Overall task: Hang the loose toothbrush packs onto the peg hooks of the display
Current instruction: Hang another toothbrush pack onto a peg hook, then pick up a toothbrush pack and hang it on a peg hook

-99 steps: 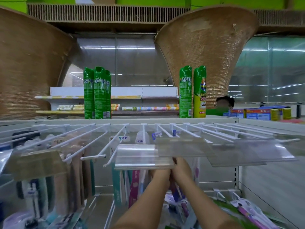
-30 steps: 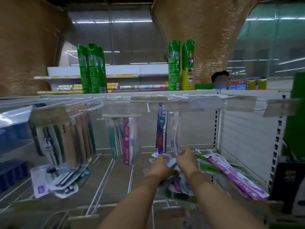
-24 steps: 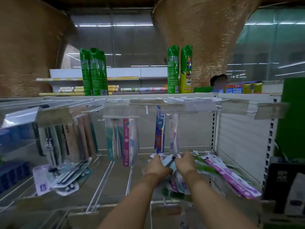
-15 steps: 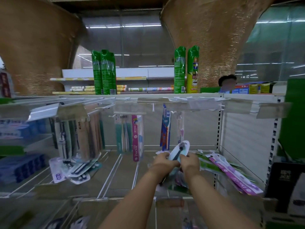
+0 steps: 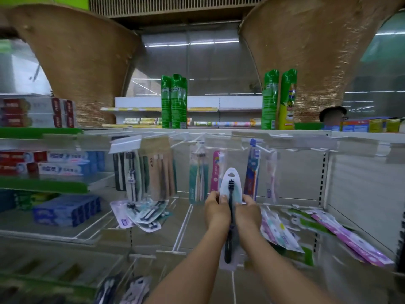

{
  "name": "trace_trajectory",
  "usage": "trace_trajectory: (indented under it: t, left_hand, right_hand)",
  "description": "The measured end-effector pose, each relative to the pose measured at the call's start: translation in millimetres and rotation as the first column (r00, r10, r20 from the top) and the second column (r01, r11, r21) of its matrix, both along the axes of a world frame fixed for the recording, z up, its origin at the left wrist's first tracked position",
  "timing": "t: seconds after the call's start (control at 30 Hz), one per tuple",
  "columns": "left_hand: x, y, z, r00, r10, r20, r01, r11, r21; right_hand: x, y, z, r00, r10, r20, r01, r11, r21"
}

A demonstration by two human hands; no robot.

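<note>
Lettering on the held toothbrush pack (image 5: pixel 230 189) is not legible; the pack is a pale blue-white card with a rounded top and a hanging slot near its tip, and a black toothbrush runs down its middle, bristles up, handle reaching low between the forearms. It stands upright at centre frame, below the peg hooks (image 5: pixel 260 148) and not on any of them. The left hand (image 5: pixel 215 208) grips its left edge, thumb pressed on the front of the card; the right hand (image 5: pixel 247 210) grips the right edge, fingers curled behind it.

Just behind it hang other packs: a pink one (image 5: pixel 215 170), whose print is too blurred to read, a teal pair (image 5: pixel 198 176) to its left, a blue-and-red pack (image 5: pixel 252 167) and a clear pack with a pink brush (image 5: pixel 272 172) to its right. Further left hang tan kraft packs (image 5: pixel 160 167), one with small dark letters I cannot make out, beside dark-brush packs (image 5: pixel 129 172).

Loose packs lie on the shelf floor: a purple and green heap (image 5: pixel 324 233) at lower right, a clear-fronted pile (image 5: pixel 142 213) at centre left.

Toothpaste boxes (image 5: pixel 63 165) with blurred Chinese print fill the shelves at left. Green spray cans (image 5: pixel 174 102) and a green and yellow pair (image 5: pixel 279 99) stand on the top shelf.
</note>
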State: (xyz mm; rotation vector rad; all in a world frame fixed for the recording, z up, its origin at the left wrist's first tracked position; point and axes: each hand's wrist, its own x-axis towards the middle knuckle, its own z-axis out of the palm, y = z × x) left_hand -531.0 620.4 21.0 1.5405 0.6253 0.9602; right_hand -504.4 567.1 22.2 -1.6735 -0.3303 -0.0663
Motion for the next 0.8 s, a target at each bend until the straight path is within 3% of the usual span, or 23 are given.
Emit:
trace_trajectory:
  t: [0.43,0.8]
  left_hand:
    - [-67.2,93.5,7.6,0.998,0.058,0.039,-0.060,0.998,0.035]
    - [-79.2,112.6,11.7,1.000,0.006,0.031,-0.008,0.998,0.057]
  right_hand:
    - [-64.5,102.7,1.5,0.999,0.032,0.020,-0.034,0.994,0.105]
    - [-74.1,118.0,2.9,0.994,-0.108,0.026,0.104,0.987,0.125]
